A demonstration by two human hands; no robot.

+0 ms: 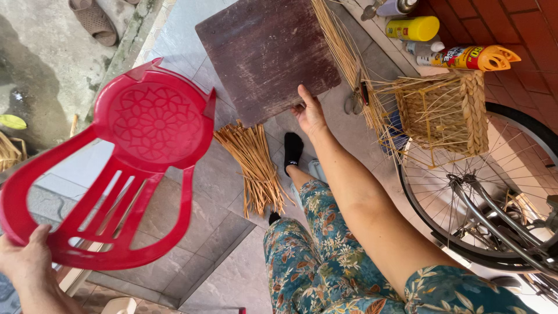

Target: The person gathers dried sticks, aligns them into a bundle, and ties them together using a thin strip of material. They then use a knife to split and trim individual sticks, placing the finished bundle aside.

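So, only the head view to go on, looking straight down. The left hand (pixel 26 261) is at the bottom left corner, closed around the top rail of a red plastic chair (pixel 125 157), which is lifted and tipped so its patterned seat faces the camera and its slatted back runs down toward that hand. The right hand (pixel 310 113) is stretched out to the middle of the frame, fingers gripping the near edge of a dark brown wooden board (pixel 267 55); the thumb sits on top of the board, the rest of the fingers are tucked underneath so I can't see them.

Just below the board, a bundle of straw (pixel 256 166) lies on the grey tiled floor (pixel 215 232), right beside the person's foot in a black sock (pixel 292 148). More long straw stalks (pixel 343 49) run along the board's right edge.

Right of the arm there's a half-woven straw basket (pixel 447 110) with loose stalks sticking out, sitting just above a bicycle wheel (pixel 465 197). On the ledge at the top right: a yellow bottle (pixel 415 28) and an orange-capped spray can (pixel 471 57) lying on its side. A brown sandal (pixel 93 20) sits on the concrete at top left.
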